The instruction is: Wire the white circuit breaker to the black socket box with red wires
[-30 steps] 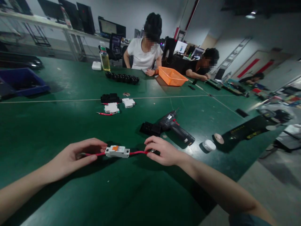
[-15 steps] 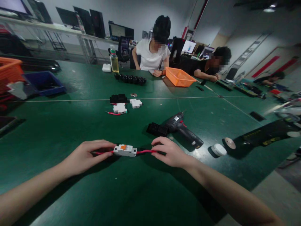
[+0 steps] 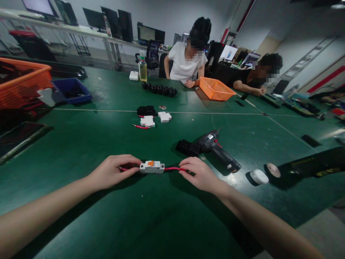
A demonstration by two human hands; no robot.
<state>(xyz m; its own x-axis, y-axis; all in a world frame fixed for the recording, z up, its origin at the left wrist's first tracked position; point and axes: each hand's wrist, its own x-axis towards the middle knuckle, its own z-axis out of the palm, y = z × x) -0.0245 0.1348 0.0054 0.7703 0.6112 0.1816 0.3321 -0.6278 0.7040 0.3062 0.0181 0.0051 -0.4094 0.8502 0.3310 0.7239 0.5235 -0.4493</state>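
Observation:
A white circuit breaker (image 3: 155, 167) with an orange switch lies level between my hands, low over the green table (image 3: 151, 223). My left hand (image 3: 115, 171) pinches its left end between thumb and fingertips, with a bit of red wire showing inside the grip. Out of the breaker's right end runs a red wire (image 3: 172, 168). My right hand (image 3: 198, 173) has its fingers closed on the far end of that wire, which they partly hide. Just beyond my right hand lie a black cordless screwdriver (image 3: 215, 145) and a black block (image 3: 187, 147).
Two more white breakers (image 3: 147, 121) and a black part (image 3: 146, 110) lie farther off. An orange basket (image 3: 215, 90) stands near a seated person (image 3: 185, 61). At left are a blue bin (image 3: 71, 90) and another orange basket (image 3: 24, 82). A white-lidded jar (image 3: 259, 176) sits right.
My view has turned slightly left, so the scene sits farther right in the picture. Both hands keep their grip on the breaker and wire, with little other visible change.

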